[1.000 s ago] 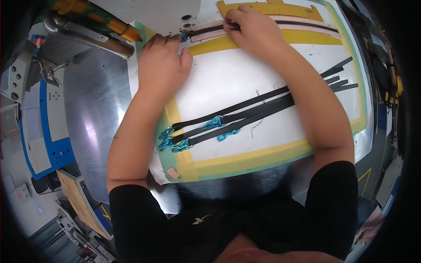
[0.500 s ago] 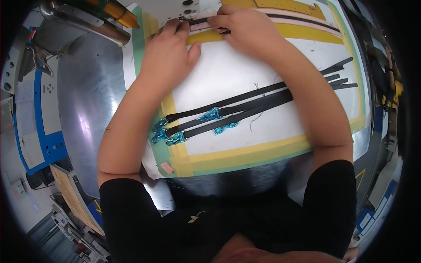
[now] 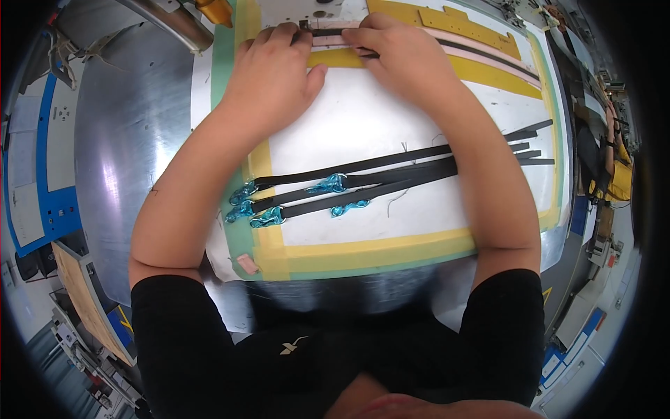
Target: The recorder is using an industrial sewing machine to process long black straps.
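At the top of the white work sheet [image 3: 335, 119], my left hand [image 3: 272, 77] curls its fingers over the left end of a black strap [image 3: 324, 32] lying in a pink channel [image 3: 328, 41]. My right hand [image 3: 394, 63] has its fingers bent on the same strap a little to the right, partly hiding it. Yellow template boards [image 3: 488, 75] flank the channel. Below my hands several loose black straps [image 3: 363, 159] lie across the sheet, with blue-wrapped metal hooks [image 3: 328, 184] at their left ends.
A steel cylinder [image 3: 178, 26] and an orange machine part [image 3: 213, 10] stand at the upper left. A bare metal surface [image 3: 112, 181] extends left of the sheet, beside blue-edged boards [image 3: 28, 167] and a wooden panel [image 3: 91, 293]. Equipment and yellow items [image 3: 618, 181] sit along the right.
My left hand has moved right and slightly up, closer to my right hand, covering the blue hook seen earlier at the channel's end. My right hand shifted a little; the view has also moved slightly.
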`<state>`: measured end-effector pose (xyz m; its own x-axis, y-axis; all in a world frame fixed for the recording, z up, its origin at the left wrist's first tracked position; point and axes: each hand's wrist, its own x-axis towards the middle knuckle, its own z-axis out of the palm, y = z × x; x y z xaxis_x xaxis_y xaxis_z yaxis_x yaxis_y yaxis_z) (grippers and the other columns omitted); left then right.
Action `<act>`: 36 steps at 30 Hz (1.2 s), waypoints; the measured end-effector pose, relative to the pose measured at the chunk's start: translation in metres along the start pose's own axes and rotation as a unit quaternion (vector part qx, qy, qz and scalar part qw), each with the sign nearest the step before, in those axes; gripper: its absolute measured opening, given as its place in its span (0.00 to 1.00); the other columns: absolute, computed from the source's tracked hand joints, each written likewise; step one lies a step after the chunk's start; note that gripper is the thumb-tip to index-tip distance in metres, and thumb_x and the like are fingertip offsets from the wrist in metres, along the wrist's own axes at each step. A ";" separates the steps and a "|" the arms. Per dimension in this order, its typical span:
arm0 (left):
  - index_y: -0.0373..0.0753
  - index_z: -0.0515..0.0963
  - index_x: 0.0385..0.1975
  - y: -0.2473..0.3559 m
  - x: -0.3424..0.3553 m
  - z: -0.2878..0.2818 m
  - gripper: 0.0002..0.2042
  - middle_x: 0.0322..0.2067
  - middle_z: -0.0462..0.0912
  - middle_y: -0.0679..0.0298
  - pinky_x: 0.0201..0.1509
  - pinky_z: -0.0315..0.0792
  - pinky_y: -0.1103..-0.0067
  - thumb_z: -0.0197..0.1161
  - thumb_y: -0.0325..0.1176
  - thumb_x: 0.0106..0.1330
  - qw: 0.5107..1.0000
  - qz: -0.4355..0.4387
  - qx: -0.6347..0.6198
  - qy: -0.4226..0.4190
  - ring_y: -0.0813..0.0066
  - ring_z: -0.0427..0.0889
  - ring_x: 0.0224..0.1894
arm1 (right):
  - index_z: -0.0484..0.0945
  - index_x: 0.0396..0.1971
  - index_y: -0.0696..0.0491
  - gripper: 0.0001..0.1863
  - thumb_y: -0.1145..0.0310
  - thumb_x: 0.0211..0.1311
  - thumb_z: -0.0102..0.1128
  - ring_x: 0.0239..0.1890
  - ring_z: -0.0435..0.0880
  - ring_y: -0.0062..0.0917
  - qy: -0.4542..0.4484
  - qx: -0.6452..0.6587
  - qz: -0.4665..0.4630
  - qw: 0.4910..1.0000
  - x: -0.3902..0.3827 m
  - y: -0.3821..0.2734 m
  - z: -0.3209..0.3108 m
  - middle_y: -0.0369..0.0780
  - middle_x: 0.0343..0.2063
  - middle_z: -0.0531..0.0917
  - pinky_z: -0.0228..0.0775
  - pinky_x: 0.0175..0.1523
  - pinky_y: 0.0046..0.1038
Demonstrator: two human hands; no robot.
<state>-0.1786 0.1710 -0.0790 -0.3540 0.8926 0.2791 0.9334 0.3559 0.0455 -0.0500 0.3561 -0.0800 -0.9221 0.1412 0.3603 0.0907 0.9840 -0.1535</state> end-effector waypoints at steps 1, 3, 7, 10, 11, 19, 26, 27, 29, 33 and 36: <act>0.29 0.78 0.59 -0.001 0.000 0.000 0.24 0.60 0.77 0.48 0.66 0.69 0.59 0.61 0.42 0.70 1.000 0.003 -0.008 0.008 0.50 0.76 0.62 | 0.88 0.48 0.45 0.16 0.71 0.62 0.60 0.47 0.86 0.36 -0.007 0.003 0.011 1.000 0.001 -0.002 -0.001 0.37 0.45 0.85 0.80 0.51 0.37; 0.29 0.78 0.59 -0.001 -0.001 0.002 0.24 0.59 0.77 0.47 0.67 0.69 0.60 0.61 0.42 0.70 1.000 0.002 -0.017 0.017 0.50 0.76 0.62 | 0.88 0.49 0.45 0.16 0.72 0.63 0.59 0.47 0.86 0.36 -0.018 0.006 0.018 1.000 0.000 -0.003 0.000 0.37 0.45 0.85 0.80 0.51 0.37; 0.27 0.77 0.59 0.003 0.001 0.003 0.24 0.58 0.78 0.46 0.67 0.71 0.62 0.60 0.41 0.72 1.000 -0.001 -0.022 0.017 0.50 0.77 0.61 | 0.87 0.51 0.45 0.21 0.78 0.62 0.55 0.47 0.86 0.37 -0.004 -0.010 0.015 1.000 -0.001 0.000 0.002 0.38 0.45 0.84 0.79 0.51 0.38; 0.26 0.77 0.60 0.007 0.001 0.001 0.25 0.58 0.78 0.45 0.66 0.72 0.63 0.60 0.41 0.72 0.999 -0.017 -0.032 -0.006 0.50 0.78 0.60 | 0.87 0.51 0.45 0.22 0.80 0.61 0.53 0.46 0.86 0.38 0.000 -0.021 0.013 1.000 -0.003 0.000 0.003 0.38 0.44 0.84 0.79 0.50 0.39; 0.26 0.76 0.60 0.008 0.001 0.000 0.25 0.58 0.78 0.45 0.66 0.72 0.63 0.60 0.41 0.72 0.999 -0.028 -0.039 -0.017 0.50 0.79 0.60 | 0.87 0.51 0.45 0.22 0.80 0.61 0.53 0.46 0.86 0.38 0.010 -0.025 0.007 1.000 -0.003 0.000 0.004 0.38 0.44 0.84 0.79 0.50 0.39; 0.28 0.77 0.59 0.005 -0.002 0.005 0.24 0.58 0.78 0.45 0.65 0.74 0.64 0.60 0.41 0.72 0.999 -0.006 -0.025 0.021 0.49 0.80 0.58 | 0.87 0.52 0.44 0.25 0.81 0.60 0.52 0.46 0.85 0.39 -0.015 -0.031 0.026 0.999 -0.002 -0.004 -0.001 0.38 0.45 0.84 0.78 0.51 0.40; 0.27 0.77 0.59 0.008 -0.001 0.004 0.24 0.58 0.78 0.45 0.65 0.74 0.64 0.60 0.41 0.72 0.999 -0.024 -0.037 -0.005 0.50 0.81 0.58 | 0.86 0.54 0.43 0.24 0.80 0.61 0.54 0.47 0.86 0.38 -0.028 -0.039 0.027 0.999 -0.002 -0.005 -0.002 0.38 0.44 0.84 0.79 0.51 0.39; 0.27 0.77 0.59 0.008 -0.001 0.004 0.24 0.58 0.78 0.45 0.65 0.74 0.64 0.60 0.41 0.72 0.999 -0.025 -0.036 -0.004 0.50 0.81 0.58 | 0.86 0.54 0.43 0.24 0.80 0.61 0.54 0.47 0.86 0.38 -0.027 -0.038 0.026 0.999 -0.002 -0.005 -0.002 0.38 0.44 0.84 0.79 0.51 0.39; 0.27 0.76 0.60 0.010 -0.001 0.005 0.25 0.58 0.78 0.45 0.65 0.74 0.65 0.60 0.42 0.72 0.999 -0.026 -0.023 0.004 0.51 0.81 0.58 | 0.86 0.54 0.43 0.24 0.80 0.62 0.54 0.47 0.86 0.38 -0.020 -0.038 0.022 0.999 -0.003 -0.004 -0.001 0.38 0.45 0.84 0.80 0.51 0.39; 0.27 0.76 0.60 0.010 0.000 0.005 0.25 0.58 0.78 0.46 0.65 0.75 0.65 0.61 0.42 0.72 1.000 -0.023 -0.013 -0.002 0.51 0.81 0.58 | 0.86 0.53 0.43 0.24 0.80 0.62 0.53 0.47 0.86 0.38 -0.022 -0.051 0.029 0.998 -0.002 -0.008 -0.002 0.38 0.45 0.84 0.80 0.51 0.39; 0.26 0.76 0.61 0.011 0.001 0.004 0.25 0.57 0.79 0.46 0.64 0.75 0.65 0.60 0.42 0.72 1.000 -0.022 -0.011 -0.007 0.51 0.81 0.58 | 0.86 0.54 0.43 0.24 0.80 0.61 0.54 0.47 0.86 0.38 -0.028 -0.050 0.032 0.998 -0.001 -0.008 -0.004 0.38 0.45 0.84 0.80 0.51 0.39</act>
<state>-0.1694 0.1771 -0.0821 -0.3955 0.8803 0.2622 0.9179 0.3890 0.0785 -0.0483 0.3488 -0.0758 -0.9328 0.2009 0.2993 0.1846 0.9794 -0.0818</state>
